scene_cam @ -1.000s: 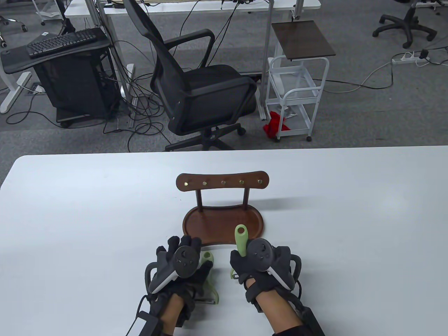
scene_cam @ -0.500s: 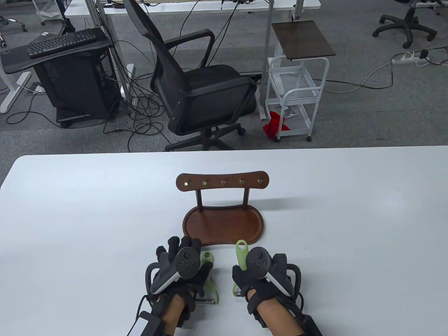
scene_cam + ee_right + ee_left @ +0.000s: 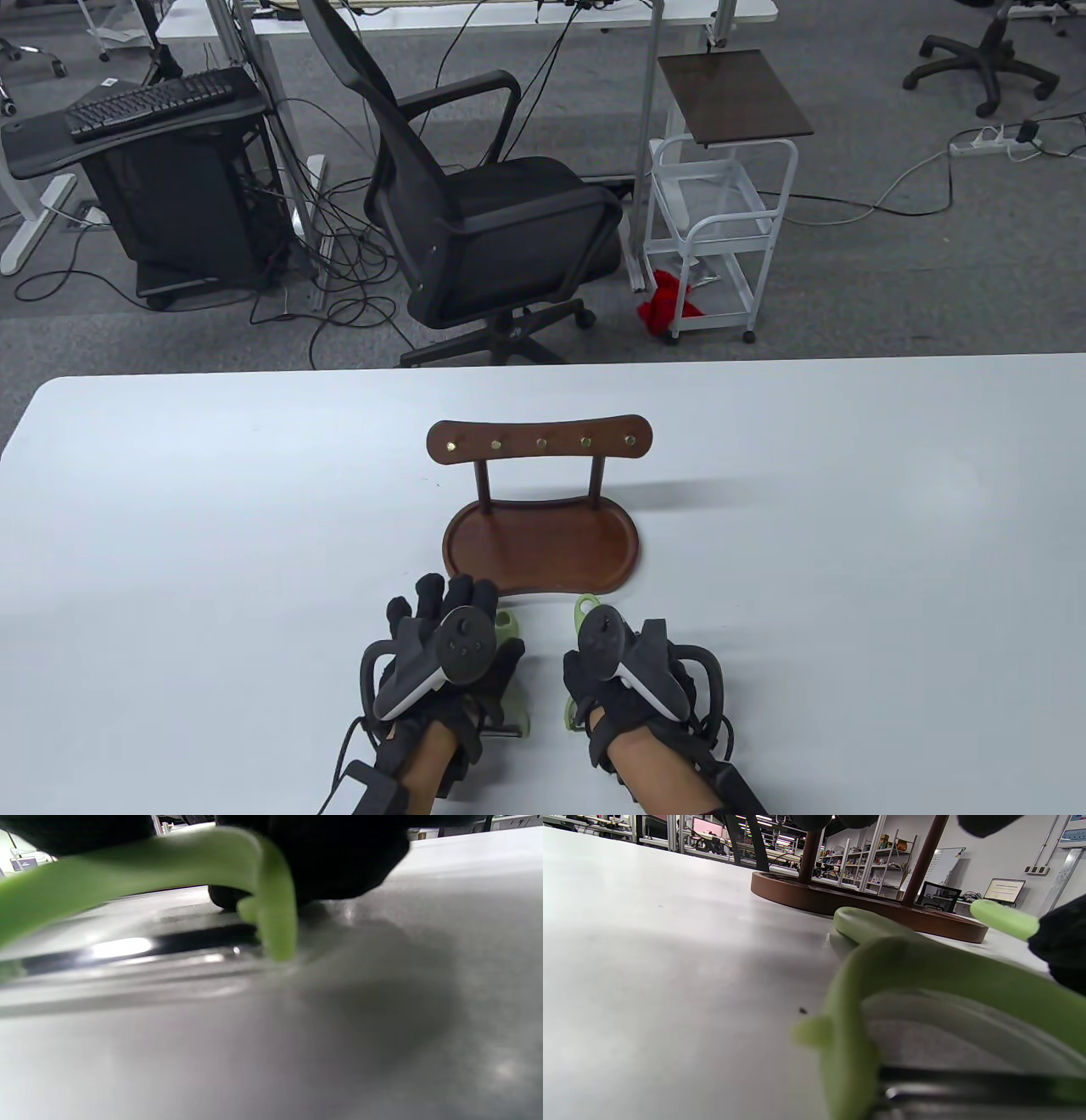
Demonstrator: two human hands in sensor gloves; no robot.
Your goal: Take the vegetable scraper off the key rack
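Note:
The wooden key rack (image 3: 540,441) stands mid-table on its tray base (image 3: 543,543); its hooks are bare. My right hand (image 3: 598,671) grips a green vegetable scraper (image 3: 585,608) just in front of the tray. Its head touches the table in the right wrist view (image 3: 271,921). A second green scraper (image 3: 507,626) lies flat on the table under my left hand (image 3: 450,598). That hand hovers over it with fingers spread. In the left wrist view this scraper (image 3: 925,976) fills the foreground, with the rack base (image 3: 840,897) behind it.
The white table (image 3: 212,526) is bare to the left and right of the rack. An office chair (image 3: 475,204) and a white cart (image 3: 721,212) stand on the floor beyond the far edge.
My right hand has lowered its scraper toward the table and drawn it back from the tray. My left hand has barely shifted over the other scraper.

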